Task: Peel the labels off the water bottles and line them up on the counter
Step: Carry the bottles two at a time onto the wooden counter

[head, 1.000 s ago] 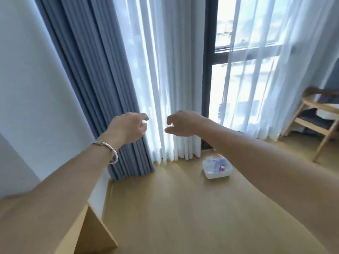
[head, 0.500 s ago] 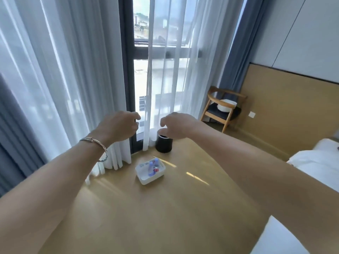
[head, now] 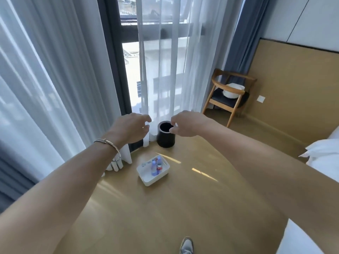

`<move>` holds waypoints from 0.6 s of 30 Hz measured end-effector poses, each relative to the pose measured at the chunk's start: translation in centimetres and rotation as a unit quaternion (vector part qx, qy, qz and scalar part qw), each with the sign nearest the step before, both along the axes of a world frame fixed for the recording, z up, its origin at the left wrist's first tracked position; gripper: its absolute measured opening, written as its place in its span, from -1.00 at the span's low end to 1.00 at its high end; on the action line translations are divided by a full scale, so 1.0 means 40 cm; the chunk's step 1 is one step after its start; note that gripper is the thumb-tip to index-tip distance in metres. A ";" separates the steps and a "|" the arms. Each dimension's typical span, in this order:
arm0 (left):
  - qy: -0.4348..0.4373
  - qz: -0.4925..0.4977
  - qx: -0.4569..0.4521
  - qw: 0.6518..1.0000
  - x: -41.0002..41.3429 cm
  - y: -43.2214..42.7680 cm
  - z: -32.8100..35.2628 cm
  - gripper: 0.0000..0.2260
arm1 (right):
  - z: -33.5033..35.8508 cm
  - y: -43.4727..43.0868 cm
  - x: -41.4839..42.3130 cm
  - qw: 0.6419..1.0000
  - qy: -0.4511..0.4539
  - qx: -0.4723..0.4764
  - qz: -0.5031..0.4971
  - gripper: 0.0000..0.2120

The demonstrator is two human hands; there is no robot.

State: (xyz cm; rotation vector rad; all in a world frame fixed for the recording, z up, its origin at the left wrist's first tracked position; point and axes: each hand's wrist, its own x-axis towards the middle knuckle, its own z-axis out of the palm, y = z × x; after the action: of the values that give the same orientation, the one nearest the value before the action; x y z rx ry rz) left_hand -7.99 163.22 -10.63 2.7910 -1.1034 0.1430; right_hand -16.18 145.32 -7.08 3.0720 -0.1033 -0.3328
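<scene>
A white plastic bin [head: 146,177] sits on the wooden floor by the window. Inside it lie two water bottles [head: 156,167] with blue caps, one showing a red label. Both my arms reach out in front of me, well above the bin. My left hand [head: 132,129], with a bracelet at the wrist, hangs with loosely curled fingers and holds nothing. My right hand [head: 185,124] is likewise loosely curled and holds nothing. The hands are about a hand's width apart.
A black round wastebasket [head: 166,139] stands against the sheer curtain [head: 161,70] behind the bin. A wooden chair [head: 229,96] with a white object on its seat stands at the right wall. White bedding [head: 324,154] fills the right edge. My shoe [head: 186,245] shows at the bottom.
The view has swung right and down: the bin has come nearer and toward centre, and the wastebasket, chair and bed have come into view. Both hands stay outstretched and loosely curled.
</scene>
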 end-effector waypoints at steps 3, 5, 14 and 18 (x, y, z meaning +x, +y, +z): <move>-0.013 0.004 0.008 1.000 0.096 -0.094 -0.015 -0.70 | -0.029 -0.100 0.111 1.000 -0.010 0.007 0.013 -0.61; -0.013 0.016 0.022 1.000 0.151 -0.160 -0.003 -0.69 | -0.028 -0.173 0.189 1.000 -0.007 0.012 0.011 -0.62; -0.007 0.059 0.074 0.995 0.366 -0.369 0.010 -0.67 | -0.046 -0.436 0.496 0.999 -0.003 0.042 0.008 -0.63; 0.010 0.093 0.085 0.992 0.470 -0.406 0.010 -0.67 | -0.078 -0.482 0.582 0.997 0.004 0.072 0.031 -0.63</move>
State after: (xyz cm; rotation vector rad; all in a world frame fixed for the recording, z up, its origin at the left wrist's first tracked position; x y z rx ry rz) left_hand 10.83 146.97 -10.23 3.0366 -0.8891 0.0426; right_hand 7.08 126.06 -10.20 3.2080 0.0181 -0.3642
